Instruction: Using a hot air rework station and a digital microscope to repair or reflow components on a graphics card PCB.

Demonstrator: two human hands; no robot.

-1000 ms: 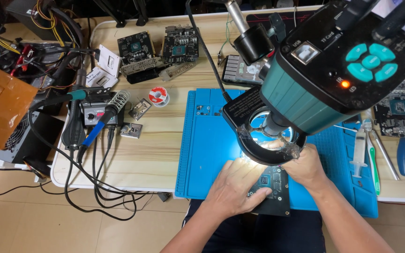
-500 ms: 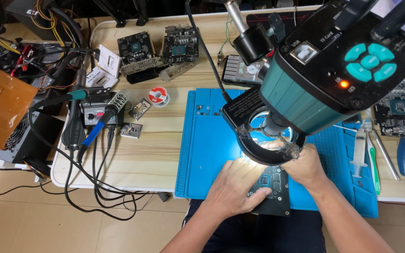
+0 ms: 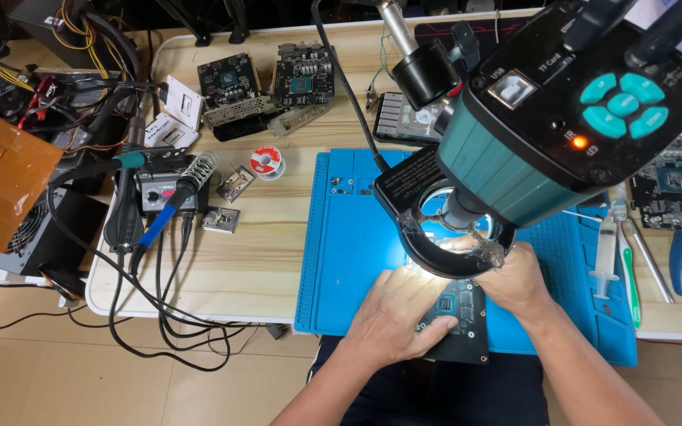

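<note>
My left hand (image 3: 395, 312) lies flat, fingers pressing the near-left edge of the dark, rectangular circuit board (image 3: 461, 319) on the smooth blue mat (image 3: 349, 260). My right hand (image 3: 515, 278) curls at the board's far-right edge, just under the glowing ring light (image 3: 455, 241); I cannot tell its grip.

Your one head view looks steeply down over the workbench (image 3: 222, 268), near enough that the microscope (image 3: 562, 118) crowds the upper right, hands just beneath.
</note>
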